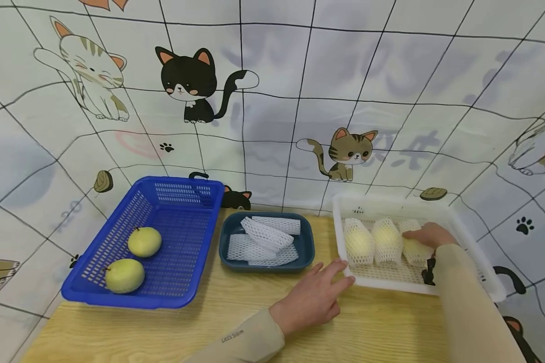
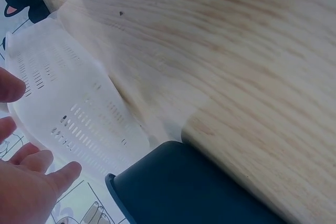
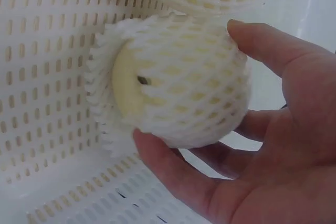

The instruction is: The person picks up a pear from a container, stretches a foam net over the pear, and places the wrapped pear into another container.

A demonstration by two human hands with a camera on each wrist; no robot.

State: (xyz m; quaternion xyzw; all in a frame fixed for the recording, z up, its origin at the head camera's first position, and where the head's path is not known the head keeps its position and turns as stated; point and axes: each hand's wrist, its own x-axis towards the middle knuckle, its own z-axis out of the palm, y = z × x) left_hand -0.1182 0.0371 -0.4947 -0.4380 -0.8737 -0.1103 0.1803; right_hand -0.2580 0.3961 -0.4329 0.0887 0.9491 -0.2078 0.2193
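My right hand [image 1: 432, 236] is inside the white basket [image 1: 390, 286]. Its thumb and fingers curl round a pear in a white foam net [image 3: 194, 82], the rightmost of three netted pears. Part of the pear's yellow skin shows at the net's open end. Beside it in the basket stand a middle netted pear [image 1: 387, 242] and a left netted pear [image 1: 359, 243]. At the basket's front left corner my left hand [image 1: 311, 300] touches the rim with its fingertips, fingers spread. The left wrist view shows the fingers beside the basket's slotted wall [image 2: 79, 114].
A dark teal tray [image 1: 267, 268] with several empty foam nets [image 1: 265, 237] stands in the middle. To the left, a blue basket [image 1: 172, 282] holds two bare pears [image 1: 124, 276]. All stand on a wooden table [image 1: 236, 297] against a cat-printed cloth [image 1: 272, 111].
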